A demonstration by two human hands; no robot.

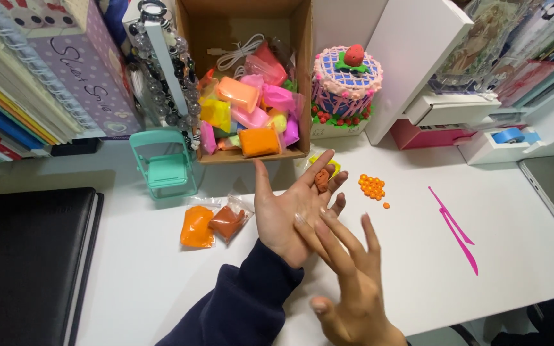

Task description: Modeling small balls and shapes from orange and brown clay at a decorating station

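Note:
My left hand (286,214) lies palm up over the white desk (514,237), fingers spread. A small brown lump of clay (322,179) rests on its fingertips. My right hand (347,282) lies flat across the left palm, fingers apart, its fingertips touching the base of the left fingers. Just right of the hands sits a cluster of several small orange clay balls (372,186). Left of them are two packets of clay, one orange (197,227) and one brown (227,221).
A cardboard box (299,83) of coloured clay packets stands behind the hands, a small mint folding chair (163,168) to its left. Pink plastic tools (454,229) lie at right. A cake-shaped model (345,90), white drawers (450,109), books and a black folder (24,256) surround the desk.

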